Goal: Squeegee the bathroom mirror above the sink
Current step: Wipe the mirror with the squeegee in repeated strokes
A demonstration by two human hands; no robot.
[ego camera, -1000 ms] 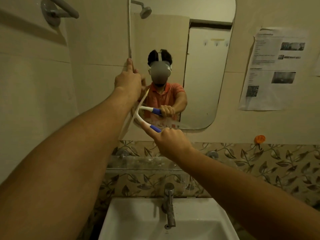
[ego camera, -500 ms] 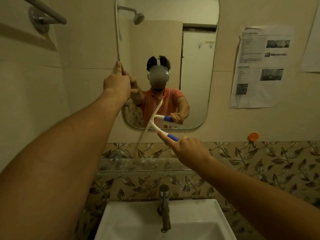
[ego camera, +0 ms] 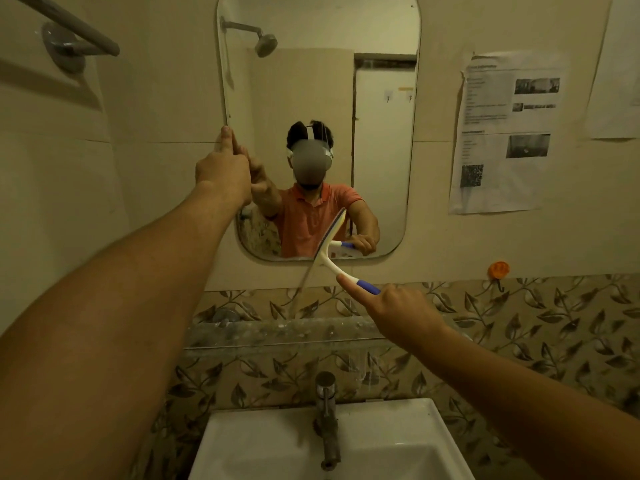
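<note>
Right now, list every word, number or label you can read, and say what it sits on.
Nothing reads clearly.
Printed sheet taped right of the mirror: headings, text and a code square, all too blurred.
Second paper at the right edge: no text visible.
Squeegee: no label visible.

A home bathroom.
Wall mirror (ego camera: 381, 64) at 12 o'clock, white sink (ego camera: 398, 431) with tap (ego camera: 327, 420) at 6, showerhead reflected.

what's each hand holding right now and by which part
The right hand grips the squeegee by its blue handle end. The left hand holds nothing; it rests against the mirror's left edge.
</note>
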